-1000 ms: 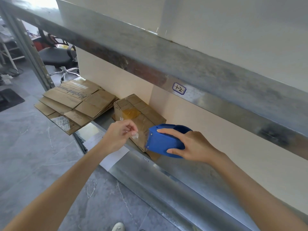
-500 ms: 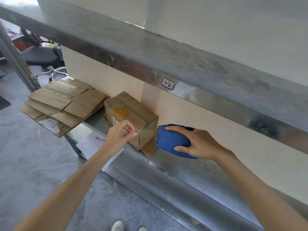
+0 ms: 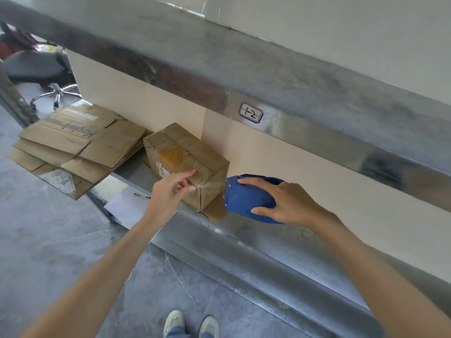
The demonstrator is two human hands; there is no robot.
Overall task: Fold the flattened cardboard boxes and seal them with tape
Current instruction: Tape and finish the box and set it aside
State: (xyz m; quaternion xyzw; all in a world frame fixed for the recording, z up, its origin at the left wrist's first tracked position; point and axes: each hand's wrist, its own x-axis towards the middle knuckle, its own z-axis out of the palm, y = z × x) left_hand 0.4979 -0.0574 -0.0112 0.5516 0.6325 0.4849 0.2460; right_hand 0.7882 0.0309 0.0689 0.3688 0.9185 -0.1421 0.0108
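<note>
A folded cardboard box [image 3: 185,154] with old tape patches sits on the metal shelf [image 3: 246,242]. My left hand [image 3: 168,191] touches the box's near top edge with a straight index finger, thumb out, the other fingers curled. My right hand [image 3: 290,203] grips a blue tape dispenser [image 3: 244,198], whose front end sits against the box's right end. A stack of flattened cardboard boxes [image 3: 78,145] lies on the shelf to the left, overhanging its edge.
A white paper with a pen [image 3: 127,206] lies on the shelf's front lip. An upper metal beam with a label [image 3: 251,112] runs overhead. An office chair [image 3: 36,67] stands at far left. My shoes [image 3: 190,323] are on the grey floor.
My left hand, which pinched a tape end a second ago, has uncurled and now touches the box with its index finger. The dispenser has moved to the box's right end.
</note>
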